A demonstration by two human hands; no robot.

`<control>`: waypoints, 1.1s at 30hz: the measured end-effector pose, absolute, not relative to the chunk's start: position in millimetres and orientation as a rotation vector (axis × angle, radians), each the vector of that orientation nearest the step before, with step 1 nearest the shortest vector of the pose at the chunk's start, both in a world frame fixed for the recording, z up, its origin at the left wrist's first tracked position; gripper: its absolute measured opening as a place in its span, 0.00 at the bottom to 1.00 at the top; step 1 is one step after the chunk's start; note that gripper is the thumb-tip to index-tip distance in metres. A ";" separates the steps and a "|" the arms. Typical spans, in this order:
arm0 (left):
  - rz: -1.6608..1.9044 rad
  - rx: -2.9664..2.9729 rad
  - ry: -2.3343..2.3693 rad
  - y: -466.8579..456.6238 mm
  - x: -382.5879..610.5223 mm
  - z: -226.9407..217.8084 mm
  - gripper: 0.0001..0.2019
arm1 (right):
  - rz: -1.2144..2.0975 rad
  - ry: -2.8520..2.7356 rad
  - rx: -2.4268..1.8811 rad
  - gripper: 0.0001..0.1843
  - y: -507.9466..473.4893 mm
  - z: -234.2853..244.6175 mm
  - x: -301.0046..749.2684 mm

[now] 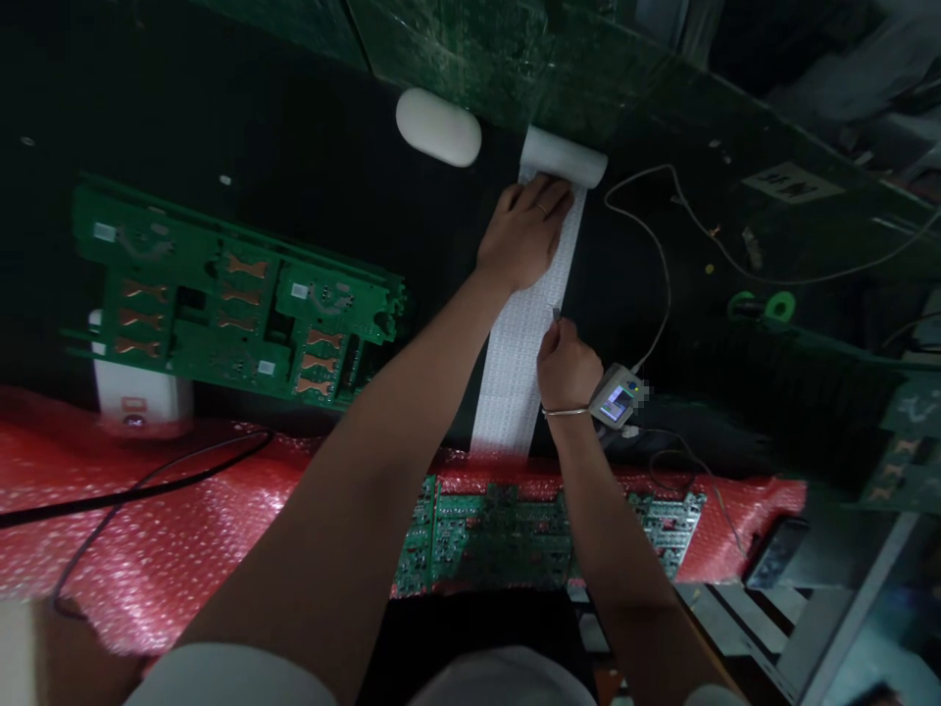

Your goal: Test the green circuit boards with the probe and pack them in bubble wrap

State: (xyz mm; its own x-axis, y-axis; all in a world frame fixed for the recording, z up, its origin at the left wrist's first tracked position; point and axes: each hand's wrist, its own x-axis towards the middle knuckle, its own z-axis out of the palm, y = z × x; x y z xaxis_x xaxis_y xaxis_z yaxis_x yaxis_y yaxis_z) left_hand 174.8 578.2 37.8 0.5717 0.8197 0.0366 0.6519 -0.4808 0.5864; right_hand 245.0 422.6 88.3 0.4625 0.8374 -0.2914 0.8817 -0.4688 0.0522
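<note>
A white strip of small labels (pixel 519 343) unrolls from a roll (pixel 565 157) across the dark bench toward me. My left hand (pixel 523 233) lies flat on the strip just below the roll, fingers stretched out and pressing it down. My right hand (pixel 565 365) is pinched on thin metal tweezers (pixel 556 315) whose tip touches the strip's right edge. A bracelet circles the right wrist, and a small device with a lit screen (pixel 619 396) sits right beside it.
A green circuit board panel (pixel 221 294) lies at left, and another board (pixel 515 534) rests on red bubble wrap (pixel 183 529) near me. A white oval object (pixel 439 126) sits by the roll. Cables (pixel 662 255) trail right; a green tape ring (pixel 779 306) lies beyond.
</note>
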 end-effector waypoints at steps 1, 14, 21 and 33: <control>0.432 2.299 1.176 578.0 174.9 37.8 0.27 | -0.339 1.511 2.533 0.17 420.6 84.8 245.4; 0.385 2.312 1.196 582.1 173.9 38.5 0.28 | -0.312 2.027 2.705 0.24 402.5 66.3 266.1; 0.406 2.521 1.216 576.8 175.4 37.1 0.26 | -0.357 2.079 2.631 0.22 406.1 54.5 271.8; 0.392 2.489 1.211 576.6 175.8 35.0 0.27 | -0.391 2.071 2.679 0.23 405.2 53.5 276.5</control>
